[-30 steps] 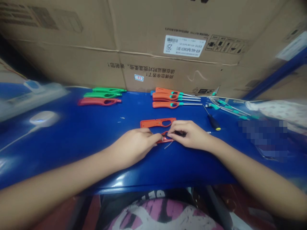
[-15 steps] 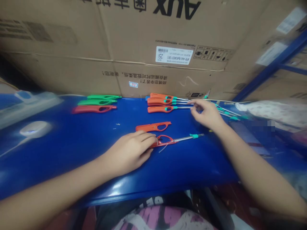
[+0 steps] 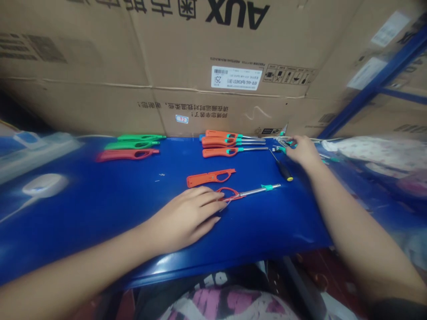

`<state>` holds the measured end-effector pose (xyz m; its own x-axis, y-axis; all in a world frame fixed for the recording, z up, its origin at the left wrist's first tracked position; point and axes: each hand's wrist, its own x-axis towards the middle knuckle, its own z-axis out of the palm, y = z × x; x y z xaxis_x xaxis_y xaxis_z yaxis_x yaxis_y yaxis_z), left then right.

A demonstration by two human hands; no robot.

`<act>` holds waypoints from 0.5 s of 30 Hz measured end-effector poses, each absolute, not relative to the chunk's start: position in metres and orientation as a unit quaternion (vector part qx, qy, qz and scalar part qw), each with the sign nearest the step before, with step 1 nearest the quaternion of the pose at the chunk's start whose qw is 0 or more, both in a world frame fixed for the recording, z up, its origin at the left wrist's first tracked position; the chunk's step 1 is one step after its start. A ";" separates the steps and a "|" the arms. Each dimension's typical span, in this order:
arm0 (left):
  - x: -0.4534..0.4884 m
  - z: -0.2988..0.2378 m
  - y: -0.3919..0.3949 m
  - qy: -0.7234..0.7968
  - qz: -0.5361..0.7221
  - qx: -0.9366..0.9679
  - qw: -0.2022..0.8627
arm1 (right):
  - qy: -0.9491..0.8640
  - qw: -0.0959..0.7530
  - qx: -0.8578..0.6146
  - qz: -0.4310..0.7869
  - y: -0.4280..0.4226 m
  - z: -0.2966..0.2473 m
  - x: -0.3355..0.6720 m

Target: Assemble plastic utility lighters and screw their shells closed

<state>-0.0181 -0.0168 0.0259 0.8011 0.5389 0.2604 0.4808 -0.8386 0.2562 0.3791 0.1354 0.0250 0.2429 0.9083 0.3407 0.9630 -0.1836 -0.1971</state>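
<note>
My left hand [image 3: 191, 211] lies palm down over the handle of an opened orange utility lighter [image 3: 230, 194], holding it against the table; the covered part is hidden. From this lighter a metal tube with a green piece points right, and a thin clear strand shows by my fingertips. Just behind lies a loose orange shell half [image 3: 211, 177]. At the back right, my right hand [image 3: 303, 151] has its thumb and finger closed about a metal lighter tube with a green piece [image 3: 282, 149], among several similar tubes. Its fingertips are partly hidden. A black screwdriver [image 3: 283, 170] lies left of it.
Orange lighters [image 3: 218, 152] lie in a row at the back. Two green shells [image 3: 133, 145] and a red shell [image 3: 128, 155] are farther left. A large cardboard box [image 3: 116, 106] walls off the blue table [image 3: 100, 200]. White fabric [image 3: 373, 151] lies right.
My right hand has moved right, from above the orange lighters' tubes to the tube pile, uncovering the screwdriver. My left hand has stayed on the opened lighter, its fingers a little straighter.
</note>
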 end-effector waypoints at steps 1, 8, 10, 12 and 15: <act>-0.018 0.026 -0.017 0.259 0.166 0.947 0.091 | -0.609 0.177 -0.770 -0.069 0.137 0.022 0.382; -0.019 0.021 -0.016 0.209 0.159 0.961 0.086 | -0.605 0.124 -0.786 -0.040 0.143 0.013 0.387; -0.020 0.019 -0.016 0.203 0.150 0.964 0.086 | -0.605 0.118 -0.786 -0.042 0.143 0.013 0.386; -0.020 0.019 -0.015 0.197 0.147 0.965 0.085 | -0.605 0.115 -0.787 -0.043 0.143 0.014 0.386; -0.020 0.019 -0.015 0.194 0.150 0.966 0.084 | -0.602 0.117 -0.789 -0.042 0.141 0.018 0.387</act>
